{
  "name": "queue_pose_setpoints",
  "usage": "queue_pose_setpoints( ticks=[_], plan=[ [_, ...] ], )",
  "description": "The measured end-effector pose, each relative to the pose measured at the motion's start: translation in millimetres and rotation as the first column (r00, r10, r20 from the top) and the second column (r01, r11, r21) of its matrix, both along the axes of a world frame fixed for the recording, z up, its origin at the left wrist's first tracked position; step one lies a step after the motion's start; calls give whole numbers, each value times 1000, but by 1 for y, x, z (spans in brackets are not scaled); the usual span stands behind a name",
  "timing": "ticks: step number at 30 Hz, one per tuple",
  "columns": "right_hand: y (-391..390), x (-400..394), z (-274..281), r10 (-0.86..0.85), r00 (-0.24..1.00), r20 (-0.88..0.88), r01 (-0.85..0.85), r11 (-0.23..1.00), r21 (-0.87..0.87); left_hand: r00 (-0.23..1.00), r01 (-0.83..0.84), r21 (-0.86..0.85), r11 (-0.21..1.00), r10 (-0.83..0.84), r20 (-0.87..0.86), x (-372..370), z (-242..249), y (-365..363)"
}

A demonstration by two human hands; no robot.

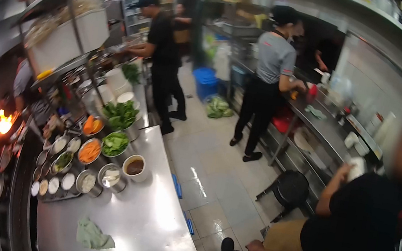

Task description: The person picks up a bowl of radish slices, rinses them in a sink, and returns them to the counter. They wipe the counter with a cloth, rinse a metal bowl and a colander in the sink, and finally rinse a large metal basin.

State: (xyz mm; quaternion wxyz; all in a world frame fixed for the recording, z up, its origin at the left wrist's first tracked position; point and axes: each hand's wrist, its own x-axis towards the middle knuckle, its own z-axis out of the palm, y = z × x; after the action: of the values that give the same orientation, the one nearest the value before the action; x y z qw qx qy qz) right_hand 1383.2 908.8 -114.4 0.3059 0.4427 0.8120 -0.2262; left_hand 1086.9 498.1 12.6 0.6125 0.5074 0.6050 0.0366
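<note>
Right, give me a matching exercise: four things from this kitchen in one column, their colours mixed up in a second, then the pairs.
Things:
1. rag
2. stool
3. crate
4. carrot bowl

Colours:
a. blue
b. orange
c. pale green
d. black

Pairs: 1-c, 2-d, 3-a, 4-b

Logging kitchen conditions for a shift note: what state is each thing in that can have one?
Burner: lit, flame showing.
Sauce cup: filled with dark liquid.
Carrot bowl: full.
Green cloth: crumpled on the counter.
Black stool: upright, unoccupied.
Floor: shiny.
</note>
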Motion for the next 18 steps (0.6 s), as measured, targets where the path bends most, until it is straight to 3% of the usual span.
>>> queue_pose_setpoints(
  ticks=[2, 3, 4, 5, 9, 11, 13, 15, 16, 17, 18],
  plan=[
    [-3, -6, 6, 412, 906, -100, -406, 911, 71, 1000, -4, 23, 1000, 5, -20, -1, 20, 21],
    [-8, -14, 9, 392, 914, -106, -386, 920, 74, 999, -12, 41, 999, 14, -32, -1, 31, 29],
    [-13, -24, 12, 111, 977, -181, -123, 991, -57, 999, -19, 59, 998, 22, -39, -2, 42, 38],
    [-20, -33, 15, -184, 959, -217, 139, 969, -206, 998, -31, 78, 996, 34, -46, -3, 55, 46],
    [-46, -39, 53, -70, 918, -390, 25, 992, -121, 986, -161, 214, 963, 167, -9, 1, 126, 78],
    [-52, -35, 51, -300, 862, -408, 219, 947, -233, 855, -471, 231, 851, 377, 355, 20, 180, 112],
    [-54, -19, 47, -239, 876, -419, 185, 969, -165, 836, -497, 281, 821, 367, 408, 12, 168, 137],
    [-58, -2, 60, -144, 945, -293, 97, 981, -168, 814, -527, 325, 785, 356, 459, 3, 144, 168],
    [-57, 7, 59, -112, 966, -233, 74, 984, -165, 865, -489, 476, 732, 337, 371, -2, 131, 183],
    [-55, 26, 35, -126, 964, -235, 88, 982, -166, 904, -428, 613, 664, 327, 276, -4, 125, 192],
    [-52, 51, -9, -25, 974, -227, -8, 990, -142, 909, -417, 614, 670, 313, 276, -4, 130, 198]
  ],
)
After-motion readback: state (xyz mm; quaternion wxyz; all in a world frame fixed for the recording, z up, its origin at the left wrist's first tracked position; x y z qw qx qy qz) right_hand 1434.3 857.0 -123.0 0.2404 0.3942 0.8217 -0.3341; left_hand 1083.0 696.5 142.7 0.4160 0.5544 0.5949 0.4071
